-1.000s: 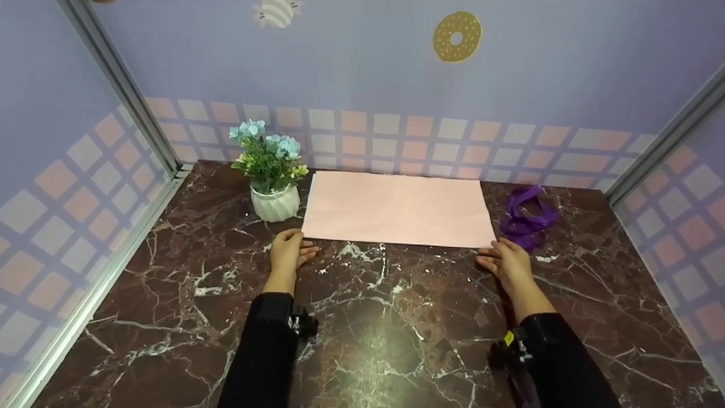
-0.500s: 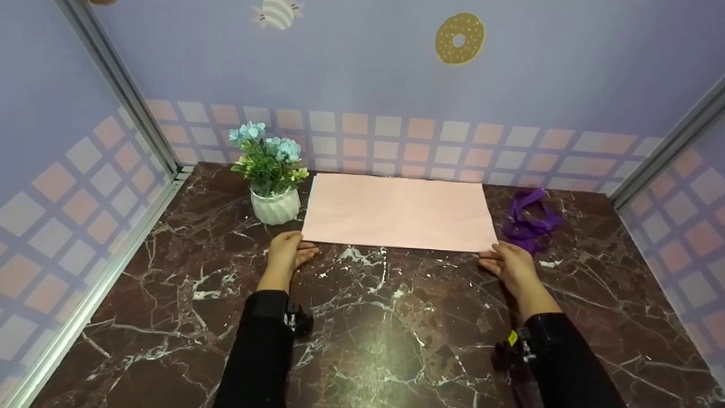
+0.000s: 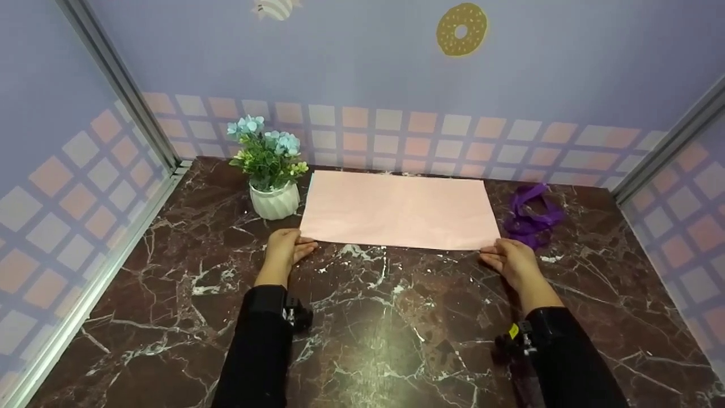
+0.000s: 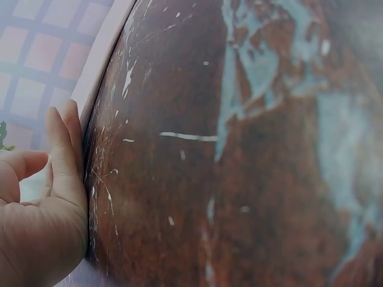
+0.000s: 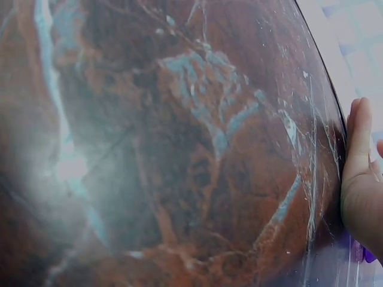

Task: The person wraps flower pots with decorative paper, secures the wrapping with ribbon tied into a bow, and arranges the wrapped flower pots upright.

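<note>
A pink sheet of paper (image 3: 399,209) lies crosswise near the back wall in the head view, with a thin blue edge along its left side. My left hand (image 3: 281,249) pinches its near left corner, thumb above and the other fingers stretched along the table. At the near right corner, my right hand (image 3: 514,260) pinches the sheet in the same way. In the left wrist view, that hand (image 4: 45,209) lies against the tabletop beside the paper's edge. The right wrist view catches only part of the right hand (image 5: 362,185).
A white pot (image 3: 274,201) with blue artificial flowers (image 3: 266,139) stands close to the paper's left side. Crumpled purple ribbon (image 3: 532,218) lies just right of the sheet. Panels with printed squares enclose the brown marbled table (image 3: 391,323) at the back and sides.
The hands have spread apart very slightly, still pinching the paper's near corners. The head view has shifted a little. Pot and ribbon stay in place.
</note>
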A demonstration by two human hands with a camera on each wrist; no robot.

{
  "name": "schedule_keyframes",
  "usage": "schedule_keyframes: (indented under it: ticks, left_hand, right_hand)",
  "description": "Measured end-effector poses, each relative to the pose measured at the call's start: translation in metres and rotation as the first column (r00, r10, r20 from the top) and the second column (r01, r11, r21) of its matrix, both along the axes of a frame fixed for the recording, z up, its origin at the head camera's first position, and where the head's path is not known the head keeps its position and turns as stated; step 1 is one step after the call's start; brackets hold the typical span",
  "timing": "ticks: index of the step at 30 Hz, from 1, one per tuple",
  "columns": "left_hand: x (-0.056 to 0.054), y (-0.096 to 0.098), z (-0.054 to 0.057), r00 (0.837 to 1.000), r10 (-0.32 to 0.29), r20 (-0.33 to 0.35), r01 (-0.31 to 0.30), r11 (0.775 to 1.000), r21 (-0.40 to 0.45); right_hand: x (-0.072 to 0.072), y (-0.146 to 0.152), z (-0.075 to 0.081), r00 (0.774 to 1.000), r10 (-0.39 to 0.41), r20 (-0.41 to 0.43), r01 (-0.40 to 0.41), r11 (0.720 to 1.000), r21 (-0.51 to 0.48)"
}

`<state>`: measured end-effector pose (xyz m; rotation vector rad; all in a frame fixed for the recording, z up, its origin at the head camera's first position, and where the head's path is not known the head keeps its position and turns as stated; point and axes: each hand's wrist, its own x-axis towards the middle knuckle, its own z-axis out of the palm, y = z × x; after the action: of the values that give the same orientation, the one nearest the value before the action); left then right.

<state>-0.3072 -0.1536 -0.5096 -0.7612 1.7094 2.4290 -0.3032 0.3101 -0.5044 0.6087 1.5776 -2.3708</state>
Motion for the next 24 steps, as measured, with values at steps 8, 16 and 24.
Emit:
schedule_keyframes:
  ticks: [8,16,24]
  left_hand:
    - [-0.0002,0.0004,0.0023,1.000,0.015,0.008,-0.015,0.999,0.030]
    - [0.0007,0.0017,0.0026,0.999,0.030,-0.013,-0.030,0.999,0.027]
    - [0.0026,0.0025,0.0031,0.999,0.047,-0.018,-0.046,0.998,0.039]
  right_hand:
    - [-0.0015,0.0032,0.0009,0.998,-0.029,0.054,0.035,0.992,-0.118]
    - [-0.0063,0.0041,0.0004,0.994,-0.062,0.094,0.077,0.984,-0.161]
    - [-0.0065,0.0067,0.0006,0.995,-0.019,0.100,0.037,0.983,-0.179]
